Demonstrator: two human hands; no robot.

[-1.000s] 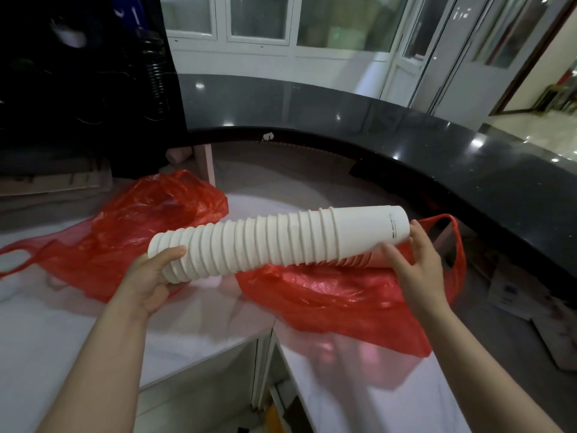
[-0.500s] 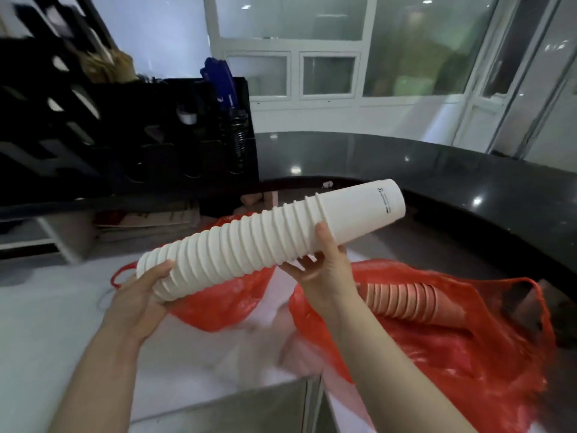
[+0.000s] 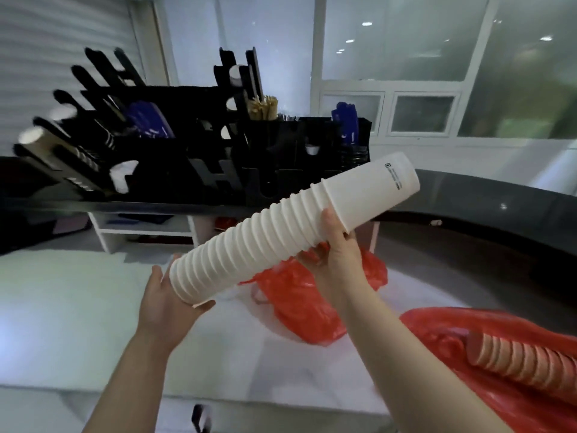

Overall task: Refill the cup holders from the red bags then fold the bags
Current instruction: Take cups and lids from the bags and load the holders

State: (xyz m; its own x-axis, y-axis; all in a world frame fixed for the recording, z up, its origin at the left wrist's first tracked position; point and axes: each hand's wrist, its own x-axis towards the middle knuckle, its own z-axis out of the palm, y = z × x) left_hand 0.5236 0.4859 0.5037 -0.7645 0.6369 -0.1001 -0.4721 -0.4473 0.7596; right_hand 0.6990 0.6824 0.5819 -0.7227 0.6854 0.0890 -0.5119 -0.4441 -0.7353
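Observation:
A long stack of white paper cups [image 3: 281, 235] lies slanted in the air, its closed end up and to the right. My left hand [image 3: 170, 301] cups the stack's lower open end. My right hand [image 3: 338, 248] grips the stack from below near its upper third, thumb on the near side. Behind the stack stands the black cup holder rack [image 3: 193, 157] with slanted slots, some showing cup rims. One red bag [image 3: 299, 304] lies crumpled on the white counter under the stack. A second red bag [image 3: 487, 364] at the lower right holds another stack of cups [image 3: 524, 364].
The white counter [image 3: 68, 310] stretches to the left. A dark curved bar top [image 3: 487, 210] runs behind on the right. Wooden stirrers [image 3: 263, 109] and blue packets [image 3: 150, 120] stand in the rack. White shelving [image 3: 140, 229] sits under the rack. Windows fill the back wall.
Both hands lifted the cup stack out of the bag and up toward the rack, tilting its closed end higher. My right hand shifted from the stack's end to its underside. The view rose.

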